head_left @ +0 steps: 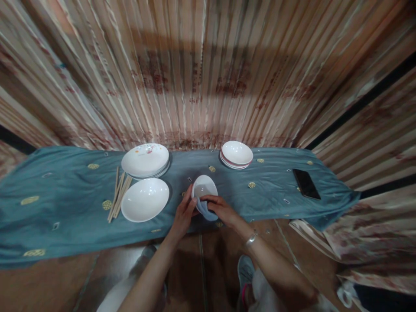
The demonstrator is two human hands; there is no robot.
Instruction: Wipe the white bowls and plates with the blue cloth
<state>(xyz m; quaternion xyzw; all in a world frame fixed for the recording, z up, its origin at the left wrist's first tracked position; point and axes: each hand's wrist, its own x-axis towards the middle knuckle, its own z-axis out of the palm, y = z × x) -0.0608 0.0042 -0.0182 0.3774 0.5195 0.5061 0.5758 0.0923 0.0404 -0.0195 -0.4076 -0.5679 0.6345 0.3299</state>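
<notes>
My left hand (185, 211) grips the left side of a small white bowl (204, 185), which is tilted with its inside towards me. With my right hand (222, 209) I hold a blue cloth (207, 211) against the bowl's near rim; part of the cloth hangs over the edge. The bowl is held over the front part of the cloth-covered table. Left of my hands lies a larger white bowl (145, 200), apart from them. My left fingers behind the bowl are partly hidden.
Stacked plates (143, 160) with a floral print stand at the back left, several wooden chopsticks (118, 197) beside them. A stack of bowls (237, 154) is at the back right. A black phone (306, 183) lies on the blue-green tablecloth (78, 216). Curtains (201, 78) hang behind.
</notes>
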